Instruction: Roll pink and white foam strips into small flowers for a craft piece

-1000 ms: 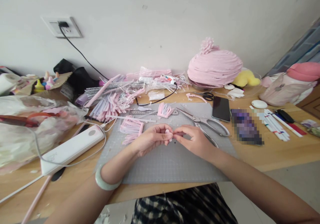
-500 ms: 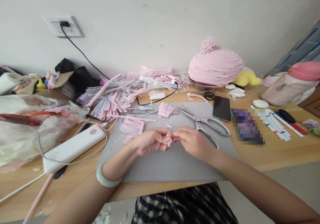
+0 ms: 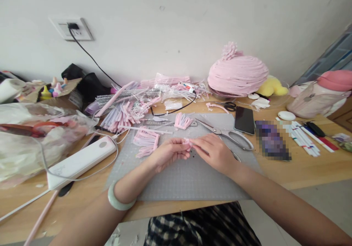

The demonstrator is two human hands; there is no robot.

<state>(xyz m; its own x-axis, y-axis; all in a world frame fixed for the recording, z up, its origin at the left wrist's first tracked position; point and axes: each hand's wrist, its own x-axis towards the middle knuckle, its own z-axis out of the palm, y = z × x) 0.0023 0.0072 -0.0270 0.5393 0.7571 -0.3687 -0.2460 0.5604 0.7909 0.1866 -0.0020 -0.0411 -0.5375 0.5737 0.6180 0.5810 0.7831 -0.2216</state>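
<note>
Between the fingertips of my left hand (image 3: 174,151) is a small curled piece of pink pipe cleaner (image 3: 187,142), pinched by thumb and fingers. My right hand (image 3: 213,151) meets it from the other side, index fingertip against the piece, its thumb mostly hidden. Both hands are above a grey cutting mat (image 3: 192,183). Just behind my right hand lie silver scissors (image 3: 217,131), blades apart. Beyond my left hand are a larger bundle of pink and lilac pipe cleaner pieces (image 3: 145,140) and a smaller bundle (image 3: 183,121) near a ruler (image 3: 156,123).
Many pipe cleaners (image 3: 121,116) are heaped at the back left. A white power strip (image 3: 82,161) and a plastic bag (image 3: 41,147) occupy the left. A phone (image 3: 244,120), markers (image 3: 305,138) and a pouch (image 3: 271,139) lie right; a wound pink bundle (image 3: 238,73) stands behind.
The pink piece has been raised slightly and turned between my fingers. My right hand's fingers have straightened from a tighter pinch, and the hand has shifted slightly upward.
</note>
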